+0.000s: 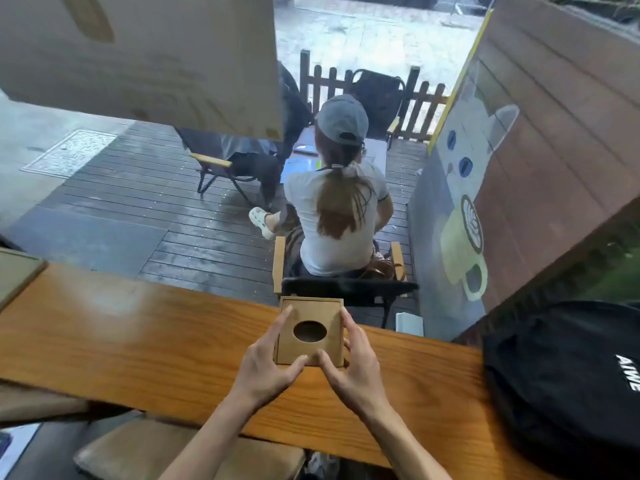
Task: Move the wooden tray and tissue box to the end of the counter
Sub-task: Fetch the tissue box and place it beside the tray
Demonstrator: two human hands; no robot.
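A: What's the room like?

B: A long wooden worktop [145, 341], glossy orange-brown, runs across the view. Beyond it lies a wet, dark plank deck [145, 209] with a low picket fence [420, 109] at the far side and pale paving past that.

A: And on the right?

B: A brown wall with a painted cat and cup [474, 188]. A black bag [568, 382] with white letters sits on the worktop's right end.

A: Anyone out there?

B: A person in a grey cap [341, 188] sits on a folding chair, back to the camera.

A: Where's the tissue box?

B: The tissue box [311, 332] stands on the worktop near its far edge, oval hole up. The left hand [263, 362] and right hand [353, 362] clasp it from either side, fingers [284, 322] curled against its edges, thumbs at the near edge.
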